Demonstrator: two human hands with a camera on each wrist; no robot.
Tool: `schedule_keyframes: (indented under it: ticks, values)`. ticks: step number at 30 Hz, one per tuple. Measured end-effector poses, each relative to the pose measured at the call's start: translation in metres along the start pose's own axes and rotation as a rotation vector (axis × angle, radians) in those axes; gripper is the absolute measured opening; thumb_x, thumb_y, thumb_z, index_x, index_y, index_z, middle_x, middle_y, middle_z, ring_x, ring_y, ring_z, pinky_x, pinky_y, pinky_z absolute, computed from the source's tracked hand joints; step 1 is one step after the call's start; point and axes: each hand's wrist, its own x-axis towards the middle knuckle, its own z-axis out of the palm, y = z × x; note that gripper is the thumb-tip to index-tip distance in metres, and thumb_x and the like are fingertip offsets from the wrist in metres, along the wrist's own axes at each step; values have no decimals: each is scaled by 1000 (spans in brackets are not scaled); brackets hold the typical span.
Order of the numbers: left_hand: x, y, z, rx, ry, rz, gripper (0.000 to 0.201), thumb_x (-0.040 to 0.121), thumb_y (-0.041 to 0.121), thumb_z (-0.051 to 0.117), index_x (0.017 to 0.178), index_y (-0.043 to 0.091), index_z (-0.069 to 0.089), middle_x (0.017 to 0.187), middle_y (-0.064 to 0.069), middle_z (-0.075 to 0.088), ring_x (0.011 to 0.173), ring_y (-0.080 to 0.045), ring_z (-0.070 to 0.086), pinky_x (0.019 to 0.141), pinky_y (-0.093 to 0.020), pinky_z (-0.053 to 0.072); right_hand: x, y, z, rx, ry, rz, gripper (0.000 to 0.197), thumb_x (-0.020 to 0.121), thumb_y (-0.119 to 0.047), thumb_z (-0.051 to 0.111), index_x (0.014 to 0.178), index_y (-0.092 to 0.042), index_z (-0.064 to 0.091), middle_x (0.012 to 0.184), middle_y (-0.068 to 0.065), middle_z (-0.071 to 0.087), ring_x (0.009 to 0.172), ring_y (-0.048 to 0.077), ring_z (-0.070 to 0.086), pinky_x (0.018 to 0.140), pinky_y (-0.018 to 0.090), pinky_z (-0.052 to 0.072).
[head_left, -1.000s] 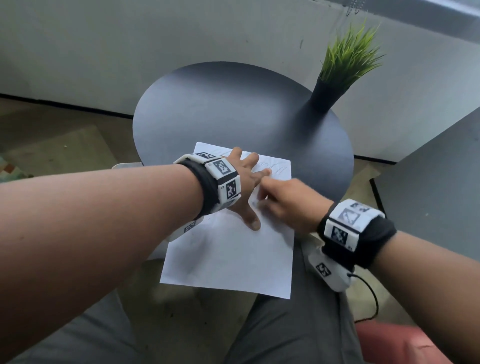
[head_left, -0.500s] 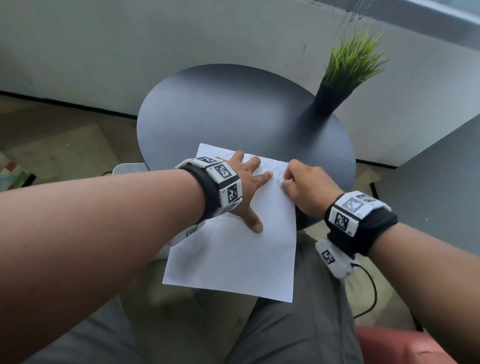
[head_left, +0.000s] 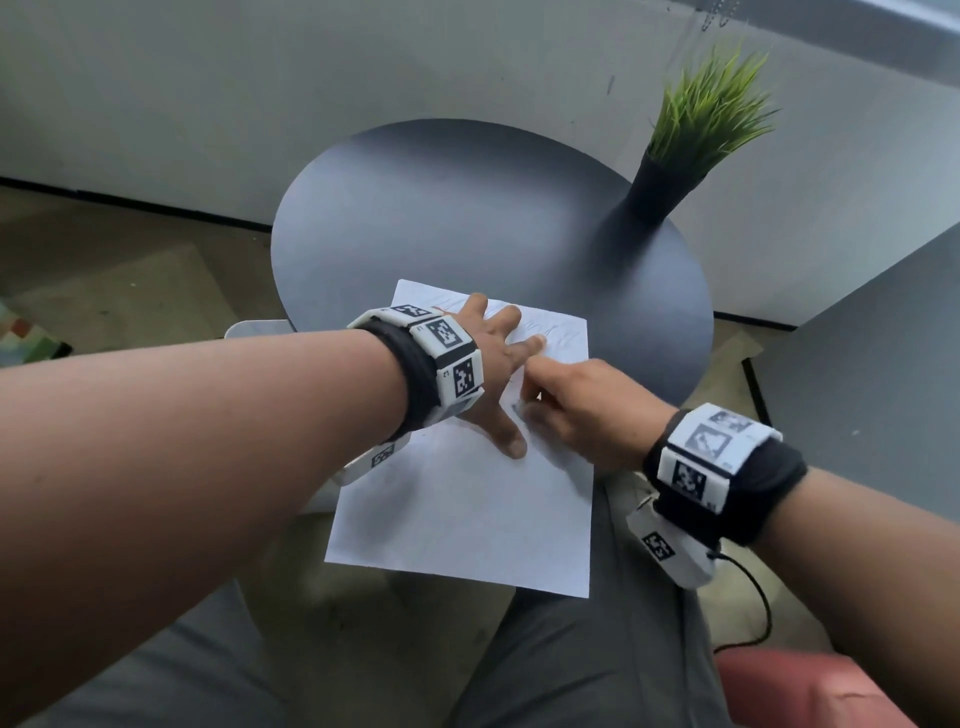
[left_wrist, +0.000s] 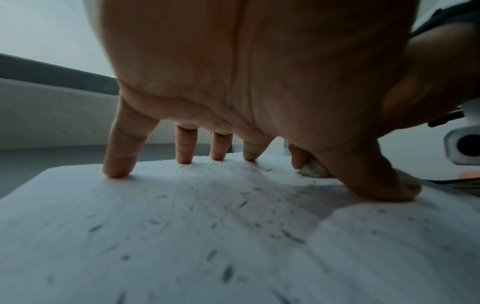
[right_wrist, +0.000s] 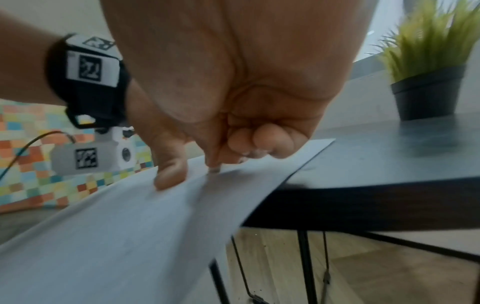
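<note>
Seated person at a round table (head_left: 467, 208). Left hand (head_left: 488, 374) splayed, 4 fingers and thumb straight, tips pressing the sheet of paper (head_left: 467, 509) down. Right hand (head_left: 582, 415) curled tight, fingertips pinching a small whitish eraser (left_wrist: 313, 169) onto the sheet between the left forefinger and thumb. Dark crumbs (left_wrist: 242, 203) litter the page. Best done, I'd judge, with short light strokes away from the pinning hand, staying over the tabletop; the unsupported part would likely buckle. Sheet's long axis runs near to far: far short edge on the table, near half overhanging toward the lap.
</note>
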Motion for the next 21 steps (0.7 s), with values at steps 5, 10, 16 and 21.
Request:
schedule_keyframes:
  ticks: [5,10,16,21]
  values:
    - [0,0,2,-7,-8,-15,126,58,93,59,157,38,3,155,0,20,137,-35,23,87,-49,43,11,26,-17,-29,133,284,14,92,-36,48,98,-23,51,97,8,63,86,31,57,76,40,50]
    - [2,-1,3,-5,2,-12,126,56,94,57,157,39,5,154,0,21,136,-36,24,87,-50,45,-6,-13,5,5,17,-71,14,93,-32,52,98,-19,52,88,4,63,79,30,56,69,39,48]
    - [3,0,7,-64,-8,-42,125,54,95,57,156,41,7,157,4,20,138,-32,22,94,-55,43,10,45,-25,46,144,309,11,91,-34,55,90,-23,51,87,1,64,85,27,58,69,34,42]
    - [1,0,13,-112,49,-39,120,57,95,54,155,36,15,161,2,16,142,-32,21,99,-54,38,0,24,-26,445,164,232,18,88,-34,67,84,-22,55,72,-1,67,61,12,62,56,27,49]
